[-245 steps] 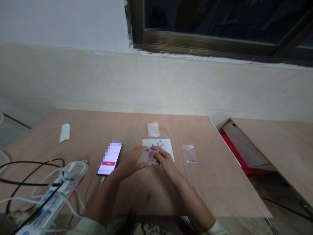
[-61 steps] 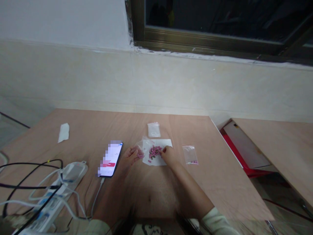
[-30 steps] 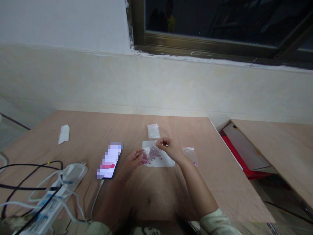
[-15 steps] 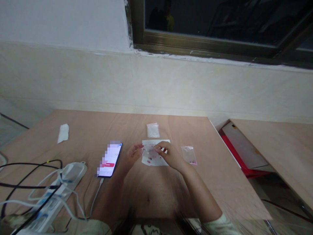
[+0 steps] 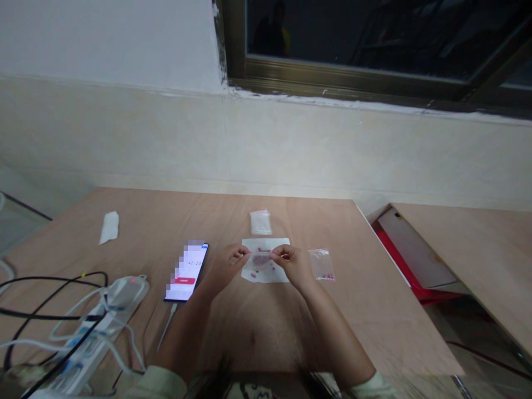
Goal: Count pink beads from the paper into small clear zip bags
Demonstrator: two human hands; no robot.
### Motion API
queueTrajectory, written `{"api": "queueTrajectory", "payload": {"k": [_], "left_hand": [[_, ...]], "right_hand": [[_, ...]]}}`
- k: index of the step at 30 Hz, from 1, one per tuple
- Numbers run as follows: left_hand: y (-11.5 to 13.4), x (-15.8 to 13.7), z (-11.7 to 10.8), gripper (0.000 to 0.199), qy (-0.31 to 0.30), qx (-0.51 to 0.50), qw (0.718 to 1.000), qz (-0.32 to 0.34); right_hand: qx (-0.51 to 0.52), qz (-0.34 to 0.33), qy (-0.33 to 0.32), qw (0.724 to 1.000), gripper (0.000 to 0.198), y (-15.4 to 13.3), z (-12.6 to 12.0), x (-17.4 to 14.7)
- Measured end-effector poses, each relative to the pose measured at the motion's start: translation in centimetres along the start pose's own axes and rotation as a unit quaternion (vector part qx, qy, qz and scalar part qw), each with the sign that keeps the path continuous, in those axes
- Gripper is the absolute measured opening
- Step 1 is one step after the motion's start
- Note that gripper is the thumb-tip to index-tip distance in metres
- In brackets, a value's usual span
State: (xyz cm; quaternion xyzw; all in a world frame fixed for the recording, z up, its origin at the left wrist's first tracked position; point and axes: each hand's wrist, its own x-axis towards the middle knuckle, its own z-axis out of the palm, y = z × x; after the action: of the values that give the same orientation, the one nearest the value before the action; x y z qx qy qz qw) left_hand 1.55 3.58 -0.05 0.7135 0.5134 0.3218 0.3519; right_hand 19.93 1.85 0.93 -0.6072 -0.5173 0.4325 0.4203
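Two pinches of mine stretch the mouth of a small clear bag (image 5: pixel 261 259) in the head view. My left hand (image 5: pixel 230 263) has its thumb and forefinger together on one end of the edge, and my right hand (image 5: pixel 296 266) has the same two fingers closed on the other end. I have the bag over a sheet of white paper (image 5: pixel 279 277), with pink beads (image 5: pixel 253 275) showing on the sheet and through the plastic; I can't tell which of those behind the film are inside it. Just beyond the paper lies a clear packet (image 5: pixel 260 223), and to my right, well within reach, a second bag (image 5: pixel 320 262) lies flat with a few pink beads along its bottom. Near my left forearm a phone (image 5: pixel 192 271) is lit, with a white cable at its near end. Farther left are a power strip (image 5: pixel 131 286) under tangled black and white cords, and a torn scrap (image 5: pixel 109 228) toward the back of the wooden table (image 5: pixel 366 327).
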Motion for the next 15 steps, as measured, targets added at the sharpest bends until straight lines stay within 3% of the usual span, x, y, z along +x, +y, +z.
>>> {"api": "queueTrajectory", "payload": {"k": [5, 10, 15], "left_hand": [[0.1, 0.1, -0.1, 0.015, 0.006, 0.023, 1.000, 0.019], [0.1, -0.2, 0.1, 0.014, 0.018, 0.015, 0.999, 0.026], [0.7, -0.1, 0.3, 0.012, -0.014, 0.017, 0.998, 0.054]], "right_hand": [[-0.038, -0.033, 0.024, 0.998, 0.011, -0.7, 0.0, -0.4], [-0.008, -0.064, -0.018, 0.998, 0.015, -0.3, 0.7, -0.5], [-0.054, -0.069, 0.037, 0.995, 0.014, 0.3, 1.6, -0.6]]}}
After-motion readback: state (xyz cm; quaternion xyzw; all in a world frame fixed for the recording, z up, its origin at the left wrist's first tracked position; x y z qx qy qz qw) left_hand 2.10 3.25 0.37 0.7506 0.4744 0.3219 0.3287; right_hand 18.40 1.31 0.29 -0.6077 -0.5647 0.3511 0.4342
